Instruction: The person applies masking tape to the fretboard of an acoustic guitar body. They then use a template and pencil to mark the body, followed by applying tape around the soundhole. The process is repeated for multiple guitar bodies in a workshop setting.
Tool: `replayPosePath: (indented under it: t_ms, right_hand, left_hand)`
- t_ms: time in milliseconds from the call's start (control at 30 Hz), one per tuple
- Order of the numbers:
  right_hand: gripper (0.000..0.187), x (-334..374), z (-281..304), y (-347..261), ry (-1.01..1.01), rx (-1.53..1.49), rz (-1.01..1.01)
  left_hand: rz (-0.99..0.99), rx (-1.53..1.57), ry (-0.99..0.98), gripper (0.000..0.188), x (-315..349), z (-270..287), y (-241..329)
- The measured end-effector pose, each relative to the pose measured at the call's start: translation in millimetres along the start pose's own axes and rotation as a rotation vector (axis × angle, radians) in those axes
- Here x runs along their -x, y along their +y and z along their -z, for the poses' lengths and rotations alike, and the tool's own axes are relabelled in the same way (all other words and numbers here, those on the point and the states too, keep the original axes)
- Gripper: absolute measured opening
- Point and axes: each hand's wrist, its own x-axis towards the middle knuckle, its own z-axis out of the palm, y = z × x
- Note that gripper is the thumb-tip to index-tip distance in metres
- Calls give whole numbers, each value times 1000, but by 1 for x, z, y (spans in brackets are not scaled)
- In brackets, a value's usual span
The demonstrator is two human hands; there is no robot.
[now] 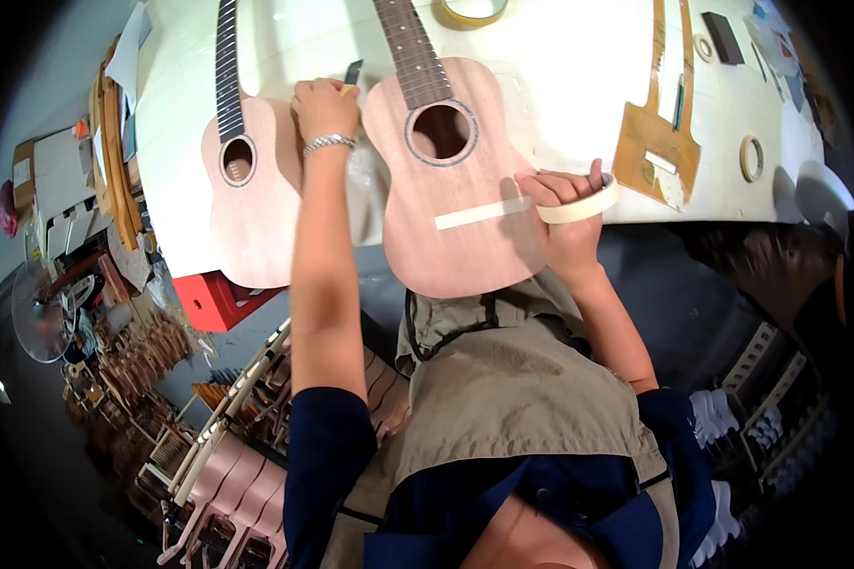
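Observation:
An unfinished pale-wood ukulele (465, 237) lies face up before me, its lower end at the table edge near my apron. A strip of cream masking tape (484, 213) runs across its top below the sound hole. My right hand (571, 223) is closed on a roll of masking tape (584, 206) at the body's right side, the fingers at the strip's end. Left of this ukulele, my left hand (325, 109) curls its fingers around what looks like a utility knife (353, 73), whose dark blade and a bit of yellow stick out; the rest is hidden.
A second ukulele (256, 213) lies to the left, above a red box (220, 302). On the right of the white table (560, 76) are a wooden template (657, 142), tape rolls (751, 158) and a dark block (722, 38). Racked pink-toned instrument bodies (232, 474) stand at lower left.

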Motion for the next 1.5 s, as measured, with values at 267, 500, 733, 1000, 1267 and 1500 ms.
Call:
replayPosePath:
  t_ms: [267,500,733,1000,1267,1500]
  right_hand:
    - [27,2,-2,5,75,15,-37]
    - [25,1,-1,5,82,-23,-22]
    - [27,3,2,-1,80,-95,-3]
    - [33,25,4,-85,5,-566,515]
    - [47,-44,-67,-164,289,-1444,-477]
    - [49,-65,-125,-240,340,-1196,-262]
  left_hand:
    - [207,1162,-179,25,69,109,52]
    - [452,1206,-908,14,146,108,112]
    - [356,1046,-953,16,135,106,120]
    - [287,1198,-902,11,129,112,90]
    - [257,638,-12,17,36,124,-242]
    - [45,713,172,10,71,107,-238]
